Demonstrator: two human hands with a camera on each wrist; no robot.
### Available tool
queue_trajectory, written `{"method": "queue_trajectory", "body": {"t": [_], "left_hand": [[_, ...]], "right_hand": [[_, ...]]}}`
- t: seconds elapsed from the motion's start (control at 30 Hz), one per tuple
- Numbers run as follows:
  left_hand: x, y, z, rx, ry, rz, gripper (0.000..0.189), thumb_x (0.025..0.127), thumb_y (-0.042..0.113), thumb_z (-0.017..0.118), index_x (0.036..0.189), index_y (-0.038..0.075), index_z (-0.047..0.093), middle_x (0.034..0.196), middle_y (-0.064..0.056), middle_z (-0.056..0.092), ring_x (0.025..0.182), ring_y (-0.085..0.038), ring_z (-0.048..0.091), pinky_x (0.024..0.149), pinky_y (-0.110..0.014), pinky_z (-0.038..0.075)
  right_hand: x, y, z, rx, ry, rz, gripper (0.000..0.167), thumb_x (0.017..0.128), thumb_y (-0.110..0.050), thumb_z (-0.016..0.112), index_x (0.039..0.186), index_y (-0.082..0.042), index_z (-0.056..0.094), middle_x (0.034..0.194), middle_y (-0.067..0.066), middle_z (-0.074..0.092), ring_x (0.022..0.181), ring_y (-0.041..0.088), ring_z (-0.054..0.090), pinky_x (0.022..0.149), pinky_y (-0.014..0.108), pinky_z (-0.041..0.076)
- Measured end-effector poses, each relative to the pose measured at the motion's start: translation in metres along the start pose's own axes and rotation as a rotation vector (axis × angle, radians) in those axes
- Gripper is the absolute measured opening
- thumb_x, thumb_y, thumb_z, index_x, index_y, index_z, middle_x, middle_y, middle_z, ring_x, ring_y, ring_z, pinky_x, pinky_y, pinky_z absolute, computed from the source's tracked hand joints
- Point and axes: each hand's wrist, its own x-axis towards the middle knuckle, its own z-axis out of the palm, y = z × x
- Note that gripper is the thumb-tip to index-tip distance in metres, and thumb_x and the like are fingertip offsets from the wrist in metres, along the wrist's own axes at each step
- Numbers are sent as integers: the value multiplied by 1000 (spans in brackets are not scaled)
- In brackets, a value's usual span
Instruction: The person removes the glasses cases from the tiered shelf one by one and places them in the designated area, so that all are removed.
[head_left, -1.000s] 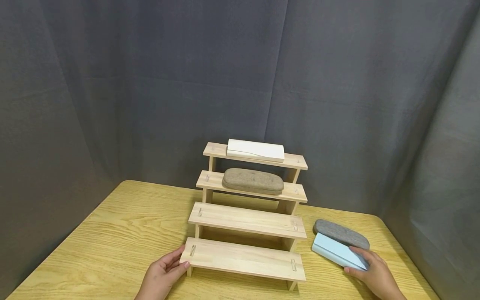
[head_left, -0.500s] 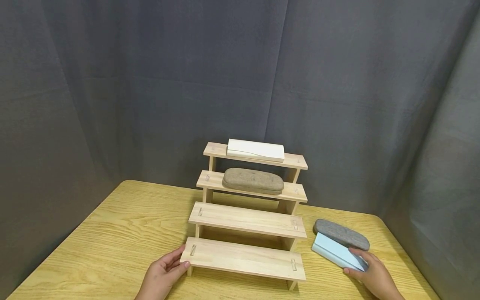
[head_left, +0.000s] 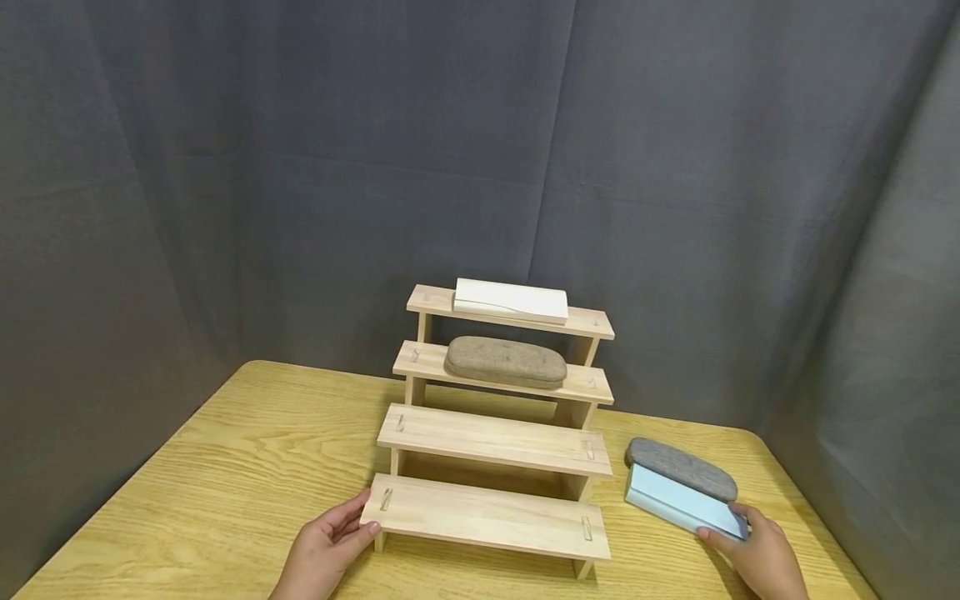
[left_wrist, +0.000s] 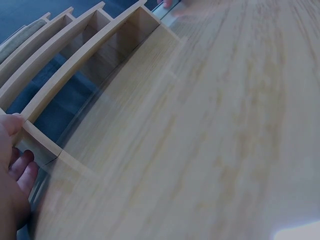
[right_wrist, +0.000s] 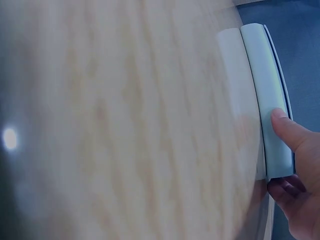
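Note:
A four-step wooden shelf stands on the table. My left hand grips the left end of its lowest step, thumb on the front edge and fingers behind; the left wrist view shows the fingers near the end support. To the right of the shelf lies a light blue glasses case. My right hand pinches its right end, and the right wrist view shows the thumb on the case's side. Directly behind it, a grey fabric glasses case lies on the table.
On the top step rests a white glasses case, with a brown fabric glasses case one step below. The wooden table extends to both sides of the shelf. Dark grey curtains hang behind and at the sides.
My right hand has shifted slightly right along the light blue case to its right end. The case has moved only a little. My left hand stays on the lowest step.

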Motion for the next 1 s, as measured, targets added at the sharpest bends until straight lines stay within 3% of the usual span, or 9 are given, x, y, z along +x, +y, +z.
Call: {"method": "queue_trajectory", "body": {"t": [0.27, 0.53, 1.0], "left_hand": [[2, 0, 1, -23, 8, 7, 51, 87, 10, 73, 132, -6, 57, 134, -23, 59, 104, -18, 67, 83, -21, 58], [1, -1, 0, -2, 6, 12, 50, 87, 9, 73, 132, -8, 56, 137, -23, 57, 99, -10, 67, 83, -18, 56], [1, 1, 1, 0, 2, 18, 50, 87, 8, 73, 132, -8, 56, 136, -24, 57, 99, -8, 66, 83, -17, 55]], "right_hand": [[7, -3, 1, 56, -19, 81, 110, 79, -71, 66, 139, 16, 35, 141, 44, 33, 127, 60, 36, 104, 66, 36], [12, -4, 0, 50, 34, 85, 106, 80, -66, 67, 136, 18, 38, 140, 44, 35, 126, 59, 38, 105, 65, 36], [28, -6, 1, 69, 38, 117, 103, 83, -63, 67, 141, 15, 33, 144, 42, 29, 131, 58, 32, 109, 64, 31]]}}
